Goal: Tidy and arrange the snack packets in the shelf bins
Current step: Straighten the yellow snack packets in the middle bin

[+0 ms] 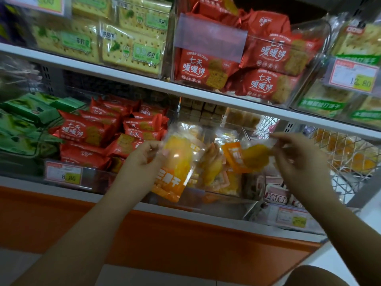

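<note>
While both hands work at the lower shelf, the scene reads left to right like this:

Far-left bin: green packets [26,120] piled loosely behind a clear front.
Red packets [92,131]: heaped in the next bin of the lower shelf, lying at mixed angles; a price tag [64,175] reading 8.80 sits on that bin's front.
Left hand [144,159]: fingers pinching the upper left edge of an orange mango packet [175,168], which hangs tilted in front of the middle bin, its printed end downward.
Middle bin [218,195]: clear-walled, holding more orange and yellow packets [214,170] standing unevenly, just behind the held one.
Right hand [299,159]: fingers pressed together on the top corner of a second mango packet [247,157], lifted above the middle bin; motion blur makes the exact grip hard to tell.
Wire basket [348,159]: at the far right, with yellow items inside.
Upper shelf [144,81]: bins of yellow cracker packs [115,42], red packets and, rightmost, green-labelled crackers [329,104] with a 12.80 tag.
</note>
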### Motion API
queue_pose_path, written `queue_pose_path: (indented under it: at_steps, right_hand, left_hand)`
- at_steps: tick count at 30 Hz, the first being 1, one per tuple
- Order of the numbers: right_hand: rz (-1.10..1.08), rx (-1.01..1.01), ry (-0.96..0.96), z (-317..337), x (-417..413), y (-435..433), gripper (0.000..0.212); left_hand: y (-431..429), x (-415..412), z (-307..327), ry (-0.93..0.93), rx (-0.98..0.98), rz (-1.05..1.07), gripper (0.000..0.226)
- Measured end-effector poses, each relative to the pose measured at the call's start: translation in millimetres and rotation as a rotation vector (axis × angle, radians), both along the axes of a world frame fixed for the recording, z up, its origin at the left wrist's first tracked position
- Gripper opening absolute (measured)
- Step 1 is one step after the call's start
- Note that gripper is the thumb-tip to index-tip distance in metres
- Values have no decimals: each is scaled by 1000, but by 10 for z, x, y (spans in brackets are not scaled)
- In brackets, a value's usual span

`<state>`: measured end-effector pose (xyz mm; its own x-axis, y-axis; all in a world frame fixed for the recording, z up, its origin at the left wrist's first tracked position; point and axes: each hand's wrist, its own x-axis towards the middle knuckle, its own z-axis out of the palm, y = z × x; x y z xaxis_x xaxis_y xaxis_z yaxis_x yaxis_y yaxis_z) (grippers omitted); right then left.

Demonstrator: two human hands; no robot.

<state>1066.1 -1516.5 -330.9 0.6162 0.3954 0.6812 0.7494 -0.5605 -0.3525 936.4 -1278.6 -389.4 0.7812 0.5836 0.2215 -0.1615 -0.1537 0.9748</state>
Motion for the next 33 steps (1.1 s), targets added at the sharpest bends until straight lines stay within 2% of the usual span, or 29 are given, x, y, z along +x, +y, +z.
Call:
queue_pose_path:
  at_steps: [2, 5, 9, 12, 14, 17, 19, 20, 22, 23, 24, 26, 27, 33]
  right_hand:
    - [66, 105, -10, 160, -138, -60, 31]
    - [210, 173, 77, 331, -326, 8, 31]
    - [331, 90, 196, 233, -428, 287, 28]
    - [325, -8, 140, 84, -387, 473, 29]
    - [311, -31, 103, 9, -332, 557, 24]
    - [324, -9, 69, -30, -307, 619, 21]
    - [346, -11, 126, 3, -289, 609, 34]
    - [360, -42, 224, 37, -266, 591, 50]
    - [433, -138, 536, 110, -189, 542, 77]
    - [498, -180, 657, 120, -163, 517, 73]
    - [561, -215, 688, 122, -156, 509, 59]
    - [579, -269, 540, 137, -196, 532, 27]
    - [563, -266, 454, 145, -213, 551, 20]
    - [419, -439, 248, 76, -151, 769, 21]
  left_hand:
    - [-5, 16, 0, -4, -110, 8, 14]
    - [-69, 21, 33, -29, -272, -56, 20]
    - [-278, 8, 90, 34, -488, -255, 19]
    - [-403, -5, 71, 92, -560, -443, 40]
    - [-479, -28, 57, 81, -551, -548, 38]
    - [-521, -39, 29, 71, -353, -526, 45]
    - [-481, -43, 43, 72, -215, -451, 45]
    - [-444, -53, 65, 50, -176, -425, 44]
    - [-375, -78, 116, -15, -134, -409, 45]
    - [-342, -88, 133, -38, -106, -415, 46]
    - [-315, -104, 153, -58, -59, -419, 46]
    - [-256, -123, 171, -75, 98, -395, 44]
    - [-218, -124, 166, -82, 177, -364, 44]
    - [41, 12, 17, -20, 466, -105, 34]
